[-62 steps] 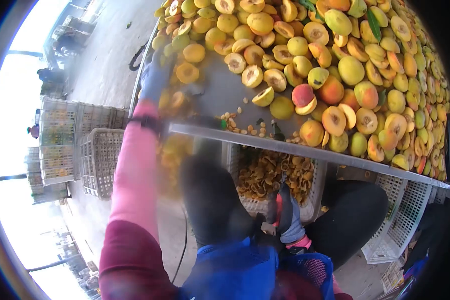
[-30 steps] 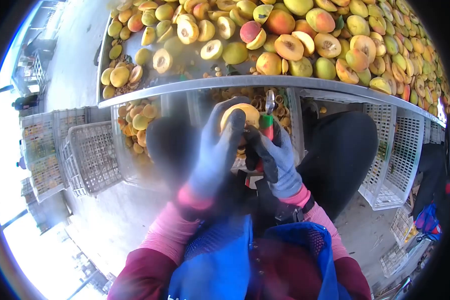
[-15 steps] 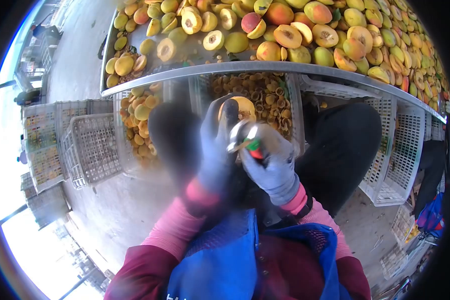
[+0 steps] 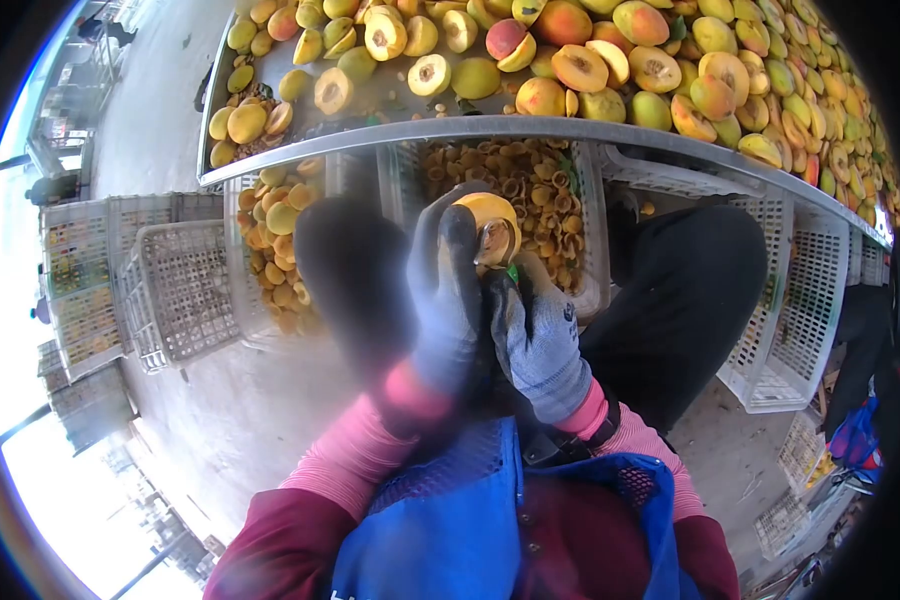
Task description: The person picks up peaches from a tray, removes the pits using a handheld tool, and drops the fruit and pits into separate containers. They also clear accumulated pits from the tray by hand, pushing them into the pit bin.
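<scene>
A halved yellow fruit point(image 4: 488, 212) is held cut side up by my left hand point(image 4: 444, 285), gloved in grey and black, its thumb along the fruit's side. My right hand point(image 4: 540, 340), in a matching glove, is closed around the green-and-red handle of a small tool. The tool's metal loop point(image 4: 494, 243) lies against the cut face, over the brown hollow. Both hands are close together over my lap. Below and beyond them a crate point(image 4: 594, 240) holds many scooped-out, ring-like pieces.
A metal-edged table point(image 4: 450, 127) heaped with whole and halved fruit point(image 4: 579, 69) spans the top. Under its left part a crate holds fruit halves point(image 4: 281, 218). White crates point(image 4: 185, 290) stand at the left, another point(image 4: 785, 330) at the right beside my knee.
The fruit half, taken up after my left hand was over the table, stays in that hand. My right hand has brought the tool's loop from beside the fruit onto its cut face.
</scene>
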Tool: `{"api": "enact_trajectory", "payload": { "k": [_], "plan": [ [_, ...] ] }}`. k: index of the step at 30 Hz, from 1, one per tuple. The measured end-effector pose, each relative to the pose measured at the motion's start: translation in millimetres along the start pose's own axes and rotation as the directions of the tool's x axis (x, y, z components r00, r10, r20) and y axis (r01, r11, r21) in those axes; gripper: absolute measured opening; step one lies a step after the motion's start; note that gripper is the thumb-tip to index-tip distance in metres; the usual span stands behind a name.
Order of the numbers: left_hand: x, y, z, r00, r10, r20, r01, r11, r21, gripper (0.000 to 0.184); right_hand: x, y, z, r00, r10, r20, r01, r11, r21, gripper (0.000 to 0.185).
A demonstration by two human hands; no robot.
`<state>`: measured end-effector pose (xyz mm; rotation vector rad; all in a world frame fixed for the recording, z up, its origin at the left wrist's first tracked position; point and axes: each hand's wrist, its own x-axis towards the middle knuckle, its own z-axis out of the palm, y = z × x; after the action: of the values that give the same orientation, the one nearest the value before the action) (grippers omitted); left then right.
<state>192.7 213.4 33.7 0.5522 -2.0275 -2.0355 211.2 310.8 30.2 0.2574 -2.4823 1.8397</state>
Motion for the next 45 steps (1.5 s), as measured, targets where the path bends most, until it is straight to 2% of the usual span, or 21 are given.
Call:
{"api": "enact_trajectory", "payload": {
  "k": [5, 10, 12, 13, 16, 17, 18, 19, 20, 23, 24, 25, 26, 28, 34, 36, 37, 38, 41, 44, 45],
  "plan": [
    [1, 4, -1, 0.999, 0.041, 0.012, -0.042, 0.998, 0.049, 0.035, -3, 8, -1, 0.989, 0.072, 0.13, -0.078, 0.996, 0.037, 0.015],
    [7, 7, -8, 0.995, -0.04, 0.092, 0.035, 0.998, 0.047, 0.028, -20, 36, 5, 0.957, -0.191, 0.22, 0.218, 0.97, -0.108, 0.03],
    [12, 3, -12, 0.99, -0.014, 0.142, 0.007, 0.999, 0.054, 0.026, -26, 38, 6, 0.96, 0.09, 0.265, -0.167, 0.944, 0.283, 0.029],
    [15, 0, -15, 0.989, -0.024, 0.147, 0.012, 0.997, 0.08, 0.024, -28, 34, 3, 0.868, 0.311, 0.386, -0.49, 0.66, 0.57, 0.027],
    [23, 5, -27, 0.959, 0.003, 0.282, -0.036, 0.993, 0.111, 0.023, -22, 43, -11, 0.755, 0.285, 0.591, -0.633, 0.549, 0.545, 0.026],
    [26, -7, -29, 0.935, 0.174, 0.308, -0.257, 0.933, 0.252, 0.021, -30, 59, -20, 0.666, 0.356, 0.655, -0.699, 0.604, 0.383, 0.026],
    [22, -5, -28, 0.966, 0.081, 0.247, -0.128, 0.975, 0.182, 0.02, -24, 52, -14, 0.575, 0.443, 0.687, -0.797, 0.492, 0.35, 0.028],
    [22, -10, -32, 0.922, 0.214, 0.324, -0.344, 0.835, 0.428, 0.02, -19, 45, -10, 0.475, 0.524, 0.707, -0.875, 0.366, 0.316, 0.031],
    [19, -3, -28, 0.967, 0.133, 0.218, -0.197, 0.932, 0.305, 0.02, -10, 22, -11, 0.311, 0.599, 0.738, -0.933, 0.044, 0.357, 0.045],
    [26, -24, -34, 0.947, -0.027, 0.32, -0.059, 0.965, 0.256, 0.02, -13, 34, -9, 0.607, 0.433, 0.666, -0.791, 0.409, 0.455, 0.033],
    [32, -23, -37, 0.928, -0.001, 0.374, -0.133, 0.933, 0.335, 0.022, -13, 42, -6, 0.833, 0.11, 0.542, -0.359, 0.853, 0.38, 0.03],
    [35, -22, -39, 0.919, -0.052, 0.391, -0.022, 0.983, 0.183, 0.025, -7, 45, -5, 0.871, -0.301, 0.389, 0.287, 0.953, 0.095, 0.033],
    [37, -22, -39, 0.9, -0.1, 0.425, 0.102, 0.995, 0.019, 0.027, -5, 48, -1, 0.809, -0.528, 0.258, 0.571, 0.811, -0.13, 0.041],
    [31, -16, -37, 0.9, -0.11, 0.423, 0.219, 0.951, -0.218, 0.032, -11, 47, -1, 0.794, -0.539, 0.279, 0.586, 0.801, -0.12, 0.05],
    [23, -13, -45, 0.947, 0.093, 0.309, -0.141, 0.98, 0.137, 0.025, -19, 44, 2, 0.764, -0.558, 0.323, 0.633, 0.743, -0.215, 0.041],
    [23, -14, -50, 0.937, 0.147, 0.316, -0.227, 0.946, 0.232, 0.025, -19, 40, 0, 0.933, -0.162, 0.323, 0.114, 0.98, 0.163, 0.033],
    [22, -10, -51, 0.928, 0.171, 0.33, -0.259, 0.935, 0.242, 0.025, -21, 41, -3, 0.826, 0.26, 0.501, -0.519, 0.699, 0.493, 0.031],
    [23, -4, -53, 0.918, 0.197, 0.345, -0.292, 0.923, 0.252, 0.025, -22, 42, -5, 0.481, 0.43, 0.764, -0.848, 0.007, 0.53, 0.032],
    [22, 0, -54, 0.913, 0.209, 0.351, -0.326, 0.89, 0.318, 0.025, -19, 24, -7, 0.269, 0.41, 0.872, -0.892, -0.235, 0.385, 0.04],
    [20, -12, -54, 0.918, 0.218, 0.332, -0.331, 0.882, 0.336, 0.028, -30, 50, -5, 0.264, 0.042, 0.963, -0.877, -0.405, 0.258, 0.044],
    [18, -19, -52, 0.928, 0.147, 0.343, -0.259, 0.916, 0.307, 0.026, -20, 18, -6, 0.239, 0.338, 0.91, -0.921, -0.219, 0.323, 0.048]
  ]
}}
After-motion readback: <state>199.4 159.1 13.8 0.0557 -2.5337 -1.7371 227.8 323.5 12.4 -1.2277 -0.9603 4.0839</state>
